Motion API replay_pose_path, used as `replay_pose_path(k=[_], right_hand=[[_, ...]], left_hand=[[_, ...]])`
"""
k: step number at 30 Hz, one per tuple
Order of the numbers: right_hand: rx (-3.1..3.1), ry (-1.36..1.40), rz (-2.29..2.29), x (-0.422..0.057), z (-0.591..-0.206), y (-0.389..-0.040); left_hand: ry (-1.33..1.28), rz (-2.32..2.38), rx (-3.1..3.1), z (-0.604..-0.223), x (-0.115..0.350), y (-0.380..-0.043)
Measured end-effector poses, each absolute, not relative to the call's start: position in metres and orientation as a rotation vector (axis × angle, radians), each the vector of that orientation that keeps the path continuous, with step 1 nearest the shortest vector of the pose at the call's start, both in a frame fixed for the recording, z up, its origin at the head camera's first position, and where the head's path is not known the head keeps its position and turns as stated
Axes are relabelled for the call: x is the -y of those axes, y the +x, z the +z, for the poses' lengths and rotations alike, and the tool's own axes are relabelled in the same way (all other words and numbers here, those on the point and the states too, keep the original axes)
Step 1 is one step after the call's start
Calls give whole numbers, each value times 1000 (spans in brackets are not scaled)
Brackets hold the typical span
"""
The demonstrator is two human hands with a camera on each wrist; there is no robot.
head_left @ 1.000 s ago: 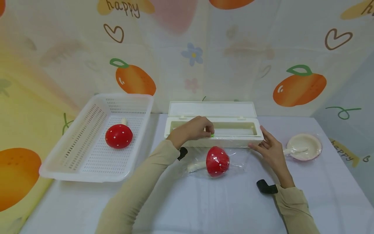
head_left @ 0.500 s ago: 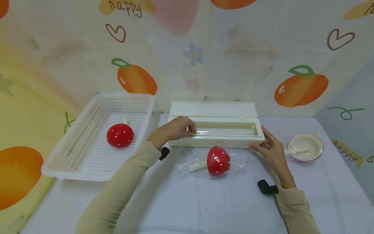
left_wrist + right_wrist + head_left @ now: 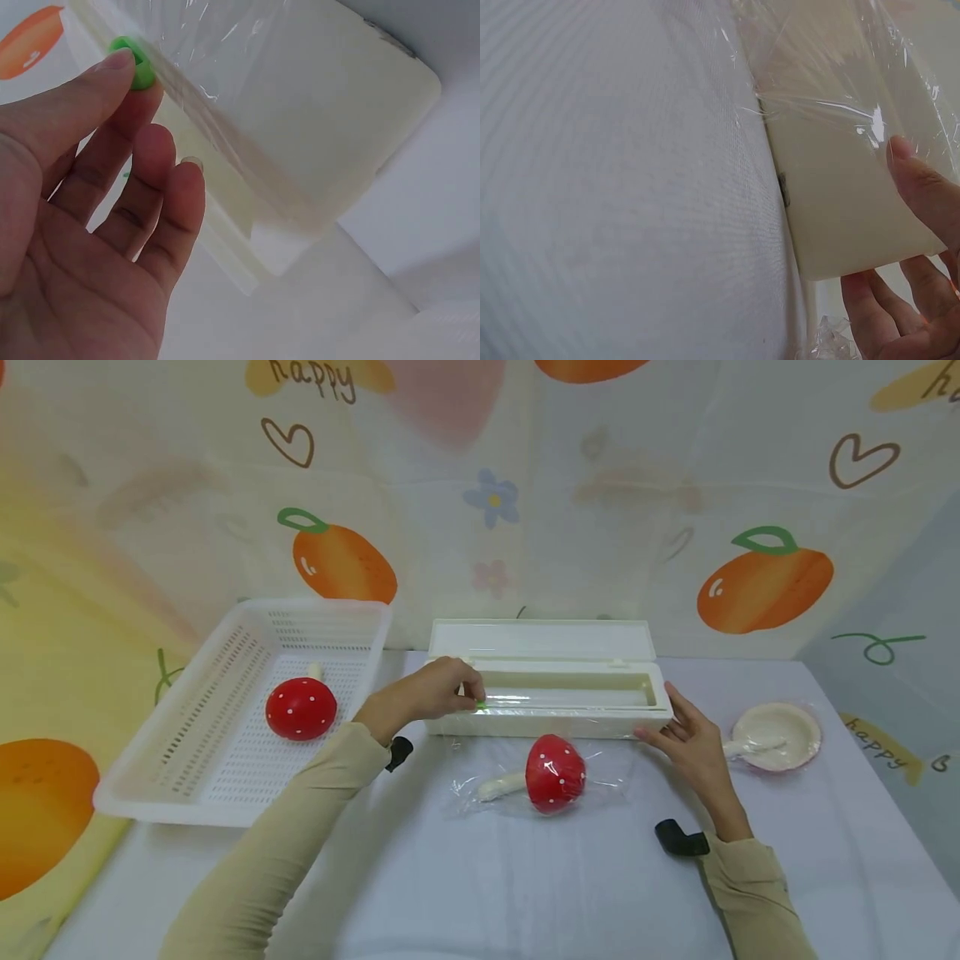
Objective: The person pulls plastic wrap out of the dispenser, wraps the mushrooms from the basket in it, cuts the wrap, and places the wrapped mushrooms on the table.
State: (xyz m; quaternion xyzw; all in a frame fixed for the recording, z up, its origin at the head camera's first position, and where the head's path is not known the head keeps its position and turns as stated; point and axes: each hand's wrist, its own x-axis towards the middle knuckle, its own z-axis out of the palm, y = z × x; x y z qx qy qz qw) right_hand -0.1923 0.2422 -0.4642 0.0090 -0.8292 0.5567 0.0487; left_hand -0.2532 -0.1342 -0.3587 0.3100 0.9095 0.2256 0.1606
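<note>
In the head view, the left hand (image 3: 429, 693) pinches a small green piece (image 3: 481, 704) between thumb and forefinger, at the front edge of a long white box (image 3: 495, 727), towards the left end of its hollow. The box stands on a white-covered desk (image 3: 465, 885), its lid (image 3: 540, 640) raised at the back. The right hand (image 3: 693, 752) grips the box's right end, fingers partly bent. In front of the box lies a wrapped red mushroom (image 3: 555, 774) with white dots, its stalk pointing left. Left of the box, a white slotted basket (image 3: 240, 768) holds a second spotted mushroom (image 3: 302, 708), stalk towards the back. Beyond the right hand is a wrapped cream round piece (image 3: 780, 722) with a pale stem.

In the left wrist view, the green piece sits between the tips of thumb and forefinger, beside clear film (image 3: 217, 45) that spreads over part of the box; the remaining fingers are loosely bent.

In the right wrist view, the right thumb presses the box's broad face where the film lies, and the other fingers rest against its end
</note>
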Motion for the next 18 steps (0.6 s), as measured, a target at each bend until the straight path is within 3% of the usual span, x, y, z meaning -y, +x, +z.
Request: replay_pose_path(k=[18], right_hand=[[2552,19,1703,-242,-462,-191]], left_hand=[[728,515,-2689,-347,182,-245]])
